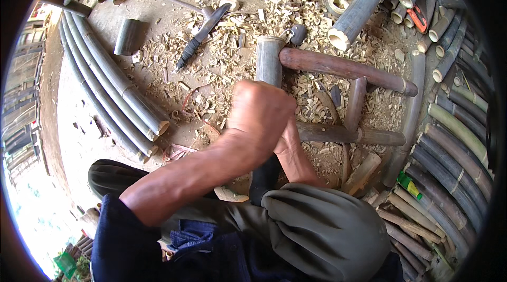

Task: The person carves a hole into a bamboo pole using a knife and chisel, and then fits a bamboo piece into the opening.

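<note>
A grey bamboo pole [270, 60] points away from me, its cut end up. A reddish-brown bamboo crossbar [343, 66] and a darker crossbar [348, 134] run off to its right, joined by a short bamboo piece [356, 103]. My left hand [259, 105] is closed in a fist over the pole's middle, slightly blurred. Below and to its right, my right hand [287, 138] is pressed close to the pole beside the darker crossbar; its fingers are hidden behind the left hand. A knife [203, 36] with a black wrapped handle lies beyond my hands on the ground.
Wood shavings [232, 65] cover the ground. Long bamboo poles [113, 78] lie at left, with a short tube [127, 37] nearby. More bamboo is stacked at right [457, 150]. An orange-handled tool [418, 16] rests among tubes at far right. My knees flank the work.
</note>
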### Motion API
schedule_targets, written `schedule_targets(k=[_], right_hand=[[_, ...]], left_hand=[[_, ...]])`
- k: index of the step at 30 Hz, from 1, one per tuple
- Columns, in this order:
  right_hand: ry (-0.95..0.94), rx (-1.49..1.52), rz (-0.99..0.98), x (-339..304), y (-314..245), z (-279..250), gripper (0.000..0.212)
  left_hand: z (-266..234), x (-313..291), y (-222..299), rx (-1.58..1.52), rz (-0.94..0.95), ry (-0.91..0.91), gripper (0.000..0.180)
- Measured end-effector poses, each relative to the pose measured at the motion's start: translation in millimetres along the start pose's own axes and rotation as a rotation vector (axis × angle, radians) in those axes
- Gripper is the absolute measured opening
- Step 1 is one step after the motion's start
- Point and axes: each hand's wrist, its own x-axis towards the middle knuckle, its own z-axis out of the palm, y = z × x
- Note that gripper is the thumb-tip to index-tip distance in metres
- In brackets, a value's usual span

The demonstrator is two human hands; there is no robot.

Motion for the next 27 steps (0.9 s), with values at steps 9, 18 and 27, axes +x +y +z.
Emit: schedule_targets(k=[9, 18, 27], right_hand=[[0.179, -0.559, 0.331, -52, 0, -27, 0.033], [0.393, -2.09, 0.015, -6, -119, -14, 0.035], [-0.136, -3.085, 0.08, 61, -129, 87, 0.037]], left_hand=[[68, -64, -24, -0.431, 0.339, -0.248, 0.023], [90, 87, 41, -0.728, 0.497, 0.211, 0.091], [97, 91, 9, -1.425, 0.15, 0.637, 0.111]])
